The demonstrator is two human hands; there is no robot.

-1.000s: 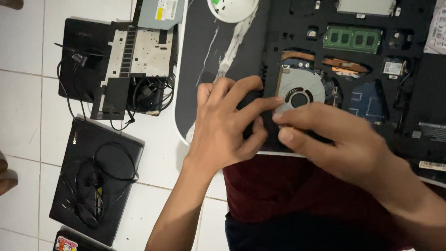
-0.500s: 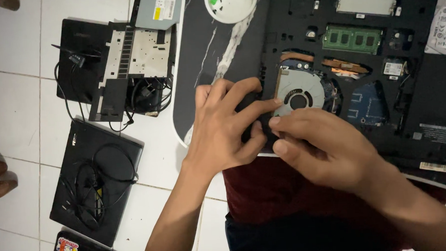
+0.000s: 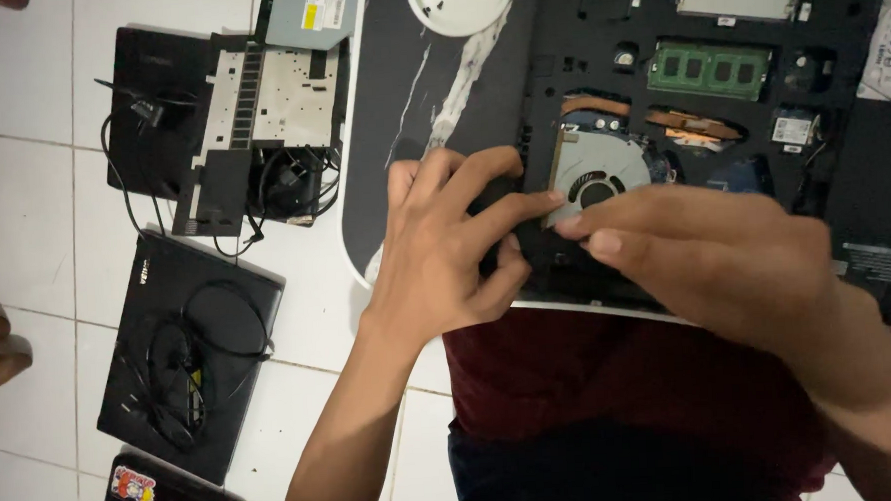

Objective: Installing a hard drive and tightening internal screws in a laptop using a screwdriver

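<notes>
Fingertips of both hands meet at fan housing edge, approx 7 o'clock of cooling fan. Left hand curled, pinching a small part, too hidden to ID. Right hand loosely closed, resting on open laptop base. Advise: steady pressure, keep clear of RAM stick at 1 o'clock.

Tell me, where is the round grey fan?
In the head view, the round grey fan sits inside the opened black laptop, right of centre, just above the left hand and right hand, below the green memory stick.
</notes>
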